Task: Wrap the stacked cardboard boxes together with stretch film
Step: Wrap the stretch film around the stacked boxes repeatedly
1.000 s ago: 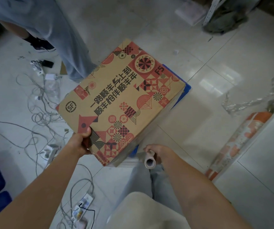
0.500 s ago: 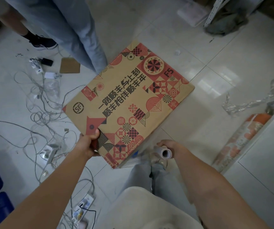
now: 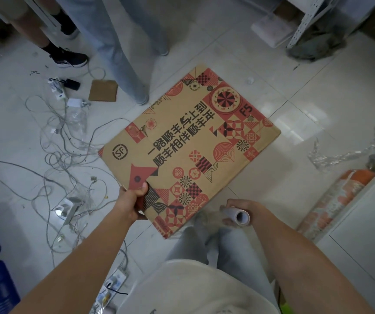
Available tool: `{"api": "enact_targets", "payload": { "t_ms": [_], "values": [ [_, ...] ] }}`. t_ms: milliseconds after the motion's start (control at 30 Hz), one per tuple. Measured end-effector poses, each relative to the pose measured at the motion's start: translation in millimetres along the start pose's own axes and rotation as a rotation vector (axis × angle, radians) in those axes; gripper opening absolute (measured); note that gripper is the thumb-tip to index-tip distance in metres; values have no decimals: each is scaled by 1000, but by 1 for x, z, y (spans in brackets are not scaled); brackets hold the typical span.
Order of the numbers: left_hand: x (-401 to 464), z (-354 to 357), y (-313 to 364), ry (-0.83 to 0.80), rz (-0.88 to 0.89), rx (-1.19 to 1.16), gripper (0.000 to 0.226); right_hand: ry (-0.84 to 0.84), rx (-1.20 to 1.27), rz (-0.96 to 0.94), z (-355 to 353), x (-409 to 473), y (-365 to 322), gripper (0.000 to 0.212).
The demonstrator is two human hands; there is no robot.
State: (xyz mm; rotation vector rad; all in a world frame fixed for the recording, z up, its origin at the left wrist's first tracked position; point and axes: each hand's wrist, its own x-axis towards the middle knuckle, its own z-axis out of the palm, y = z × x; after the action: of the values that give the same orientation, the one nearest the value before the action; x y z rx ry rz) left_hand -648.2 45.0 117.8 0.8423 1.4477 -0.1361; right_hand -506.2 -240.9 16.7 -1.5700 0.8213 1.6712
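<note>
Printed cardboard box [image 3: 188, 150] held flat over the tiled floor [image 3: 318, 91], near edge pinched in the left hand [image 3: 132, 203], thumb on top. Stretch film roll [image 3: 238, 216] gripped in the curled right hand [image 3: 246, 210] just beside the near right corner. Mid-wrap, by the look; next probably carrying film around the corner under tension. Cables [image 3: 64, 155] scattered left

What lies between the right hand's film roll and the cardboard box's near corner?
In the head view, hazy stretch film spans from the film roll in the right hand toward the cardboard box.
</note>
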Motion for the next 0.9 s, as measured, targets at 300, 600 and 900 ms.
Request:
{"api": "enact_targets", "payload": {
  "t_ms": [300,600,900],
  "values": [
    [3,2,-4,36,7,-52,39,14,22,0,-16,-7,-20,11],
    [4,1,-6,59,16,-53,35,12,-69,-80,-8,-6,-37,39],
    [-4,4,-4,62,-8,-43,30,21,158,38,-37,11,-47,9]
  ]
}}
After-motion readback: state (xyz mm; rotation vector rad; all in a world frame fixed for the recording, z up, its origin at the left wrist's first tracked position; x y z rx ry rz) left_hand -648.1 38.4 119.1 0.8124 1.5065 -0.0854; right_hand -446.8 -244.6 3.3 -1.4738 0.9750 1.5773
